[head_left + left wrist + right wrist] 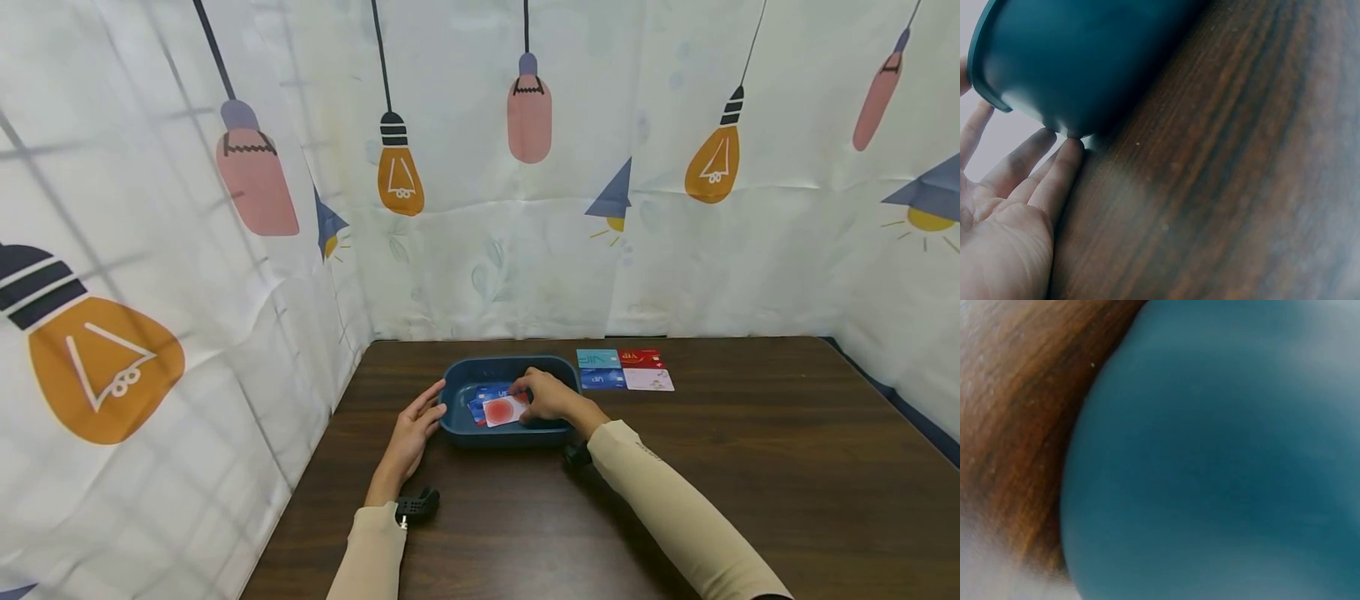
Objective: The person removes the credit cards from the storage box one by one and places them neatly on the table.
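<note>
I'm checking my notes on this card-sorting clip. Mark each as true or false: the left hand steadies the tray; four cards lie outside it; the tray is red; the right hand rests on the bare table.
1. The left hand touches the tray with straight fingers: true.
2. Four cards lie on the table beside the tray: true.
3. The tray is red: false, it is dark blue.
4. The right hand rests on bare table: false, it reaches into the tray, at the cards in it.

Legible: "VIP" on red card (641,358) at table's far side; "VIP", faint, on teal card (597,358) beside it. Partial white letters, seemingly "UB", on blue card (495,390) inside tray (459,379). Print on remaining cards too small to read.
</note>
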A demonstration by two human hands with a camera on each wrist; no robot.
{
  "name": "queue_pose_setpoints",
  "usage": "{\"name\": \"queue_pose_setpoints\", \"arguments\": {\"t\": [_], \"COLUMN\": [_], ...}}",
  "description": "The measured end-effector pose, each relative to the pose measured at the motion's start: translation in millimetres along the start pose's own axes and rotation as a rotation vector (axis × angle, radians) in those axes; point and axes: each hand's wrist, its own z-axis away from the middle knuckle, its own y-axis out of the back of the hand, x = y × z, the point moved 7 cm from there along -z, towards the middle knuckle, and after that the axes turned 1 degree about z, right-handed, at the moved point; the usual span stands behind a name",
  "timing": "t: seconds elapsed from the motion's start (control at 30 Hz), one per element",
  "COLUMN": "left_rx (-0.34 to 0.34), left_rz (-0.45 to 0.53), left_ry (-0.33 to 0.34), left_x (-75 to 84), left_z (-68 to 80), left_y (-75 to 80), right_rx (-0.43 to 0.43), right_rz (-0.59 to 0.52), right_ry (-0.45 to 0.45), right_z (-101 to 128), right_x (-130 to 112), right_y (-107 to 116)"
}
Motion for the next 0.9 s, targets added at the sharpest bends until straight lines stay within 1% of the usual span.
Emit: {"name": "queue_pose_setpoints", "arguments": {"t": [0.47,0.67,0.9], "left_rx": [-0.004,-0.002,-0.001], "left_rz": [0.006,0.015,0.009], "left_ry": [-0.009,-0.012,-0.006], "left_x": [-0.7,-0.4,-1.9], "left_z": [-0.8,-0.6,-1.5], "left_y": [0.1,-0.1,0.3], "right_rx": [0.043,0.067,0.095], "right_rz": [0.105,0.103,0.090], "right_ry": [0.038,0.028,-0.017], "right_z": [-1.3,-0.6,-1.4], "right_x": [-1.2,-1.8,0.3], "right_y": [-0.8,0.7,2.8]}}
